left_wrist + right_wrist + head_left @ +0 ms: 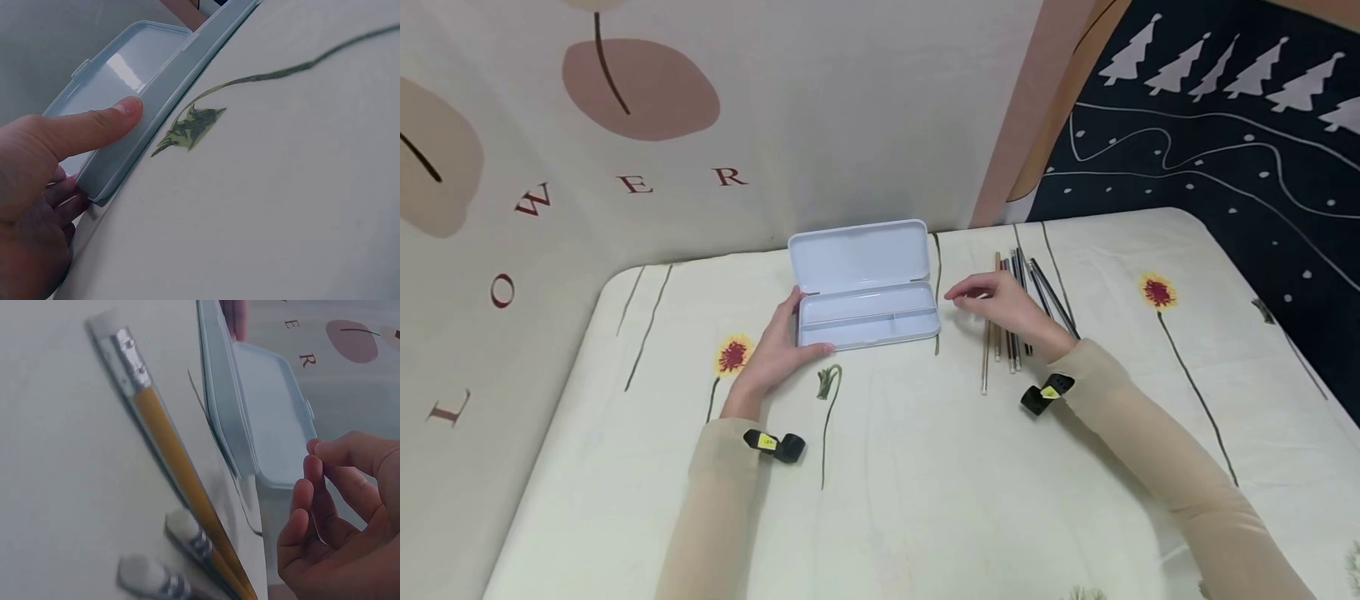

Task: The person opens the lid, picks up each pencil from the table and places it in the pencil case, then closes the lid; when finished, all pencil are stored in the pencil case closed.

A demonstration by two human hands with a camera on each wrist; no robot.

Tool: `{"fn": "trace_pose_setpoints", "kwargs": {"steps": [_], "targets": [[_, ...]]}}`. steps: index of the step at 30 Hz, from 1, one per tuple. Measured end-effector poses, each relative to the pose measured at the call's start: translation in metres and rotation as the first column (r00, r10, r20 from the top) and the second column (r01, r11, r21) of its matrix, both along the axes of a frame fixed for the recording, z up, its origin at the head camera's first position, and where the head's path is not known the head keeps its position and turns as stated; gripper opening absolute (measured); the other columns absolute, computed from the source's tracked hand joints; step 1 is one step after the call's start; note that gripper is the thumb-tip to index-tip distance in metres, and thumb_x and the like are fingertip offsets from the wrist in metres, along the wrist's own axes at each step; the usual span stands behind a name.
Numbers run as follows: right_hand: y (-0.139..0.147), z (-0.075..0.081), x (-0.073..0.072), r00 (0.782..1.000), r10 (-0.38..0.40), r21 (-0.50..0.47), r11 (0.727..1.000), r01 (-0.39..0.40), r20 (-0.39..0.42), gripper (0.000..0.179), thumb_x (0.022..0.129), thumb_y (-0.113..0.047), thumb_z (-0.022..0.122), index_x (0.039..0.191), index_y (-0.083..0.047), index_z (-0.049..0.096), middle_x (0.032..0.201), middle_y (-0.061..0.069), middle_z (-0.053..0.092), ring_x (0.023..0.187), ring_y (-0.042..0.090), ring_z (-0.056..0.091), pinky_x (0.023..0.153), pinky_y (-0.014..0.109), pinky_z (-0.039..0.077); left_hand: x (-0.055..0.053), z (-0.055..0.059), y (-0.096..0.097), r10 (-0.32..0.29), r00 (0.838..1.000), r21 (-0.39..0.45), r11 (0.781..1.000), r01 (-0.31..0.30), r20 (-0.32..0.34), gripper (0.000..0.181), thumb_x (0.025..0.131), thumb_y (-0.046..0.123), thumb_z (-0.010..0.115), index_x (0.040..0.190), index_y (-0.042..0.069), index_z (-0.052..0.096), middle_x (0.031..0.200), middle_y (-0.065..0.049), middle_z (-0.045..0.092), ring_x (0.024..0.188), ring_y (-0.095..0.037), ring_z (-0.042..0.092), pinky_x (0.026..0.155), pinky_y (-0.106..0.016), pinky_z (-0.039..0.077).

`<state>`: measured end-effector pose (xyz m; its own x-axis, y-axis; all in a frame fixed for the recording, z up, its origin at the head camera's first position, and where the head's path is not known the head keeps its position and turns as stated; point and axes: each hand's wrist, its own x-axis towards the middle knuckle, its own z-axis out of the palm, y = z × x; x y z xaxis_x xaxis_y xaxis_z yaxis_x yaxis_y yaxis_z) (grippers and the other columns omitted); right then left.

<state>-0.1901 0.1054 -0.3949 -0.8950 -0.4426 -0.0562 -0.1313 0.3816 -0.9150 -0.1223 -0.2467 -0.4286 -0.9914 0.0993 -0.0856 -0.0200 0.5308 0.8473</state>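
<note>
An open pale-blue pencil case [868, 340] stands at the back of the table, its lid [859, 258] tilted up behind the tray. No items lie in its compartments. My left hand [770, 357] grips the case's left end, thumb on the front wall and fingers around the side, as the left wrist view also shows. Just right of the case, my right hand [1011, 308] hovers with fingers loosely bent, thumb and index tips close together and nothing between them. Under that hand lie several pencils [985, 358], partly covered by it; eraser ends show on the yellow pencil [181, 465] and others.
Dark pencils [1054, 292] fan out behind the right wrist. The cream tablecloth [910, 483] carries printed flowers and stems. A patterned cloth wall [865, 125] rises directly behind the table, with a dark tree-printed part [1225, 167] at the right.
</note>
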Motion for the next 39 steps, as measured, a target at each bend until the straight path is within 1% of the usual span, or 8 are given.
{"fn": "trace_pose_setpoints", "kwargs": {"steps": [7,10,14,20,24,28,35,39], "targets": [[0.02,0.001,0.001,0.999,-0.025,0.041,0.999,0.026,-0.033,0.019,0.092,-0.007,0.063,0.107,0.001,0.071,0.109,0.014,0.066,0.089,0.021,0.057,0.073,0.026,0.046,0.001,0.002,0.001,0.0,1.0,-0.005,1.0,0.0,0.002,0.11,0.078,0.022,0.082,0.155,0.007,0.006,0.159,-0.013,0.014,0.145,-0.023,0.007,0.116,-0.042,0.007],[0.028,0.001,0.001,0.999,-0.038,0.045,0.998,0.039,-0.033,0.019,0.092,-0.006,0.062,0.108,0.001,0.071,0.11,0.015,0.065,0.09,0.019,0.057,0.073,0.024,0.046,0.001,0.002,0.001,-0.001,1.0,-0.008,1.0,0.001,0.003,0.11,0.078,0.022,0.082,0.155,0.007,0.005,0.159,-0.013,0.014,0.145,-0.024,0.007,0.116,-0.043,0.007],[0.038,0.001,0.003,0.998,-0.064,0.038,0.997,0.064,-0.011,0.02,0.093,-0.005,0.062,0.109,0.003,0.07,0.113,0.017,0.064,0.094,0.015,0.057,0.076,0.022,0.046,0.001,0.002,0.0,-0.006,1.0,-0.012,1.0,0.006,0.003,0.11,0.078,0.023,0.082,0.155,0.007,0.005,0.159,-0.013,0.013,0.145,-0.025,0.006,0.116,-0.044,0.007],[0.052,0.004,0.005,0.997,-0.079,0.078,0.994,0.08,-0.016,0.021,0.093,-0.006,0.062,0.11,0.004,0.069,0.113,0.019,0.065,0.094,0.015,0.056,0.078,0.024,0.045,0.001,0.002,0.0,-0.007,1.0,-0.007,1.0,0.007,0.002,0.11,0.078,0.022,0.082,0.155,0.007,0.005,0.159,-0.013,0.014,0.145,-0.024,0.007,0.116,-0.043,0.007],[0.062,0.007,0.007,0.996,-0.087,0.113,0.99,0.088,-0.019,0.023,0.094,-0.008,0.062,0.112,0.004,0.069,0.113,0.018,0.065,0.092,0.015,0.055,0.074,0.024,0.044,0.0,0.001,0.0,-0.008,1.0,-0.004,1.0,0.008,0.001,0.11,0.079,0.024,0.082,0.156,0.007,0.006,0.159,-0.012,0.014,0.145,-0.024,0.007,0.116,-0.043,0.007],[0.073,0.005,0.008,0.995,-0.103,0.125,0.987,0.103,-0.009,0.024,0.095,-0.009,0.062,0.114,0.005,0.068,0.115,0.019,0.064,0.09,0.013,0.054,0.07,0.021,0.044,-0.001,0.001,-0.001,-0.01,1.0,-0.014,1.0,0.01,0.002,0.11,0.078,0.024,0.082,0.156,0.007,0.006,0.159,-0.013,0.013,0.145,-0.025,0.007,0.116,-0.044,0.009],[0.09,0.001,0.011,0.992,-0.127,0.118,0.985,0.127,-0.009,0.026,0.095,-0.009,0.06,0.115,0.007,0.066,0.117,0.021,0.062,0.094,0.01,0.054,0.075,0.018,0.044,-0.002,0.001,-0.001,-0.01,1.0,-0.024,1.0,0.01,0.007,0.11,0.079,0.024,0.082,0.156,0.009,0.005,0.159,-0.014,0.011,0.145,-0.025,0.007,0.116,-0.044,0.008],[0.1,0.001,0.012,0.988,-0.153,0.145,0.978,0.152,-0.007,0.028,0.096,-0.013,0.06,0.116,0.005,0.066,0.116,0.017,0.063,0.096,0.008,0.053,0.077,0.017,0.043,-0.001,0.001,-0.002,-0.007,1.0,-0.036,0.999,0.007,0.016,0.11,0.079,0.025,0.082,0.156,0.009,0.005,0.159,-0.014,0.01,0.145,-0.026,0.007,0.116,-0.045,0.009]]}}
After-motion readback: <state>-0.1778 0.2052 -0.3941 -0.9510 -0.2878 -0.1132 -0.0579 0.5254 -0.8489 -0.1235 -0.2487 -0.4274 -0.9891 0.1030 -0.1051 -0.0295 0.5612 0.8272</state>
